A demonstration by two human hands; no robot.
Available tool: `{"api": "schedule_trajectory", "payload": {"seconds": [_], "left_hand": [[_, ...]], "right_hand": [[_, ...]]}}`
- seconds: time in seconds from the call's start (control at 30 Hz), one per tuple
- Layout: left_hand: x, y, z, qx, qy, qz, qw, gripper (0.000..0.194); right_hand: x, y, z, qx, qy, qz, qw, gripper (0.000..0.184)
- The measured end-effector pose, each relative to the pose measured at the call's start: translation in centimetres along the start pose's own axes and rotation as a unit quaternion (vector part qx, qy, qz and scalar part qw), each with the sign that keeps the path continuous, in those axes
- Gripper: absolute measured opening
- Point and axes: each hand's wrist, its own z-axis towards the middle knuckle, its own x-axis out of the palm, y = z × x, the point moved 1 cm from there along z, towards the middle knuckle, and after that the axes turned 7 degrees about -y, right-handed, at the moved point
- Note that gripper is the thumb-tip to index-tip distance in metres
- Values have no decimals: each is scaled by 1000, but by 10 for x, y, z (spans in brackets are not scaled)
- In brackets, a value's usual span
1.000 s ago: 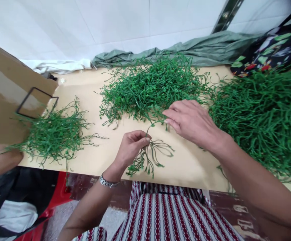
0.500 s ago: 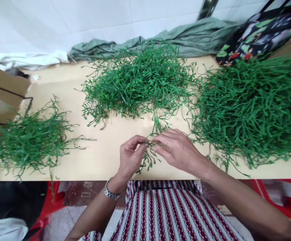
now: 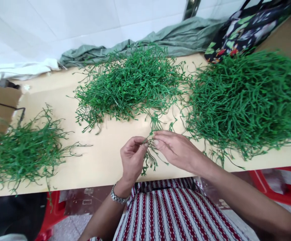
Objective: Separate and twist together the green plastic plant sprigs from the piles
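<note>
My left hand [image 3: 133, 157], with a metal watch on its wrist, pinches a thin green plant stem [image 3: 149, 137] that looks artificial. Close beside it, my right hand [image 3: 177, 147] has thumb and forefinger closed on the same stem or one touching it; the fingertips hide which. Below the fingers hang several small branched stems [image 3: 150, 162] over the table's near edge area. Just beyond my hands lie a few loose stems [image 3: 156, 121]. A wide heap of green stems [image 3: 132, 83] rests farther back in the middle.
A larger stem heap [image 3: 248, 103] covers the right side, and a smaller heap [image 3: 27, 150] lies left by a cardboard box [image 3: 0, 97]. Green cloth [image 3: 170, 36] runs along the tiled wall. A floral bag [image 3: 246, 30] sits back right. Red stools [image 3: 273, 187] stand below the table [image 3: 105, 160].
The view has tilted and shifted slightly right. My hands stay close together at the stem, the right fingers slightly repositioned with fingertips more tightly together.
</note>
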Motion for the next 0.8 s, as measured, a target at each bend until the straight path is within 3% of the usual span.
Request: {"api": "schedule_trajectory", "payload": {"seconds": [0.17,0.33,0.5,0.67,0.73,0.8], "left_hand": [[3,1,1,-61,0,-109,992,15],[7,0,2,-45,18,-161,986,34],[6,1,1,12,58,-131,990,15],[4,0,-3,128,81,-39,988,20],[5,0,-5,152,80,-17,985,19],[6,0,-6,158,74,-5,985,18]], "right_hand": [[2,0,6,-26,47,-33,998,28],[9,-5,1,20,44,137,989,30],[13,-13,-6,120,107,397,904,40],[13,-21,-8,186,73,527,826,47],[14,-21,-6,201,65,519,828,44],[18,-20,-5,206,65,477,852,38]]}}
